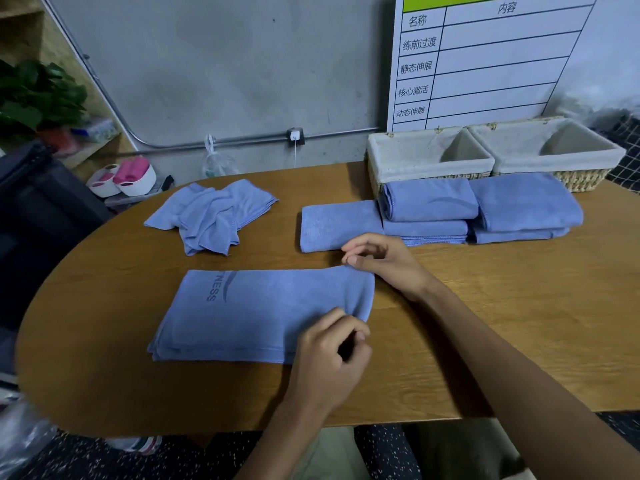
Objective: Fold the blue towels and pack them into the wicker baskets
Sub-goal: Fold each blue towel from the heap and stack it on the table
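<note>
The half-folded blue microfibre towel with a dark printed logo [256,313] lies flat near the front edge of the rounded wooden tabletop [485,323], its long side running left to right. The left hand [329,355] sits at the towel's near right corner, fingers curled, seemingly pinching the hem, though the contact itself is hidden. The right hand [377,261] is at the far right corner, thumb and fingertips drawn together on the folded edge.

The step in hand looks like folding the right end over to the left. To do it well, both corners should lift together, travel level across, and land square on the left hem so the layers do not skew; a smoothing press along the crease would then set it.

Counted: one towel being worked; one loose heap of crumpled blue towels [211,216] toward the back left, number within it unclear; one single folded blue towel [337,225] mid-table; two stacks of folded blue towels [485,209] just right of it, several deep; and two cloth-lined wicker baskets [495,157] side by side at the back right edge, both holding nothing visible.
</note>
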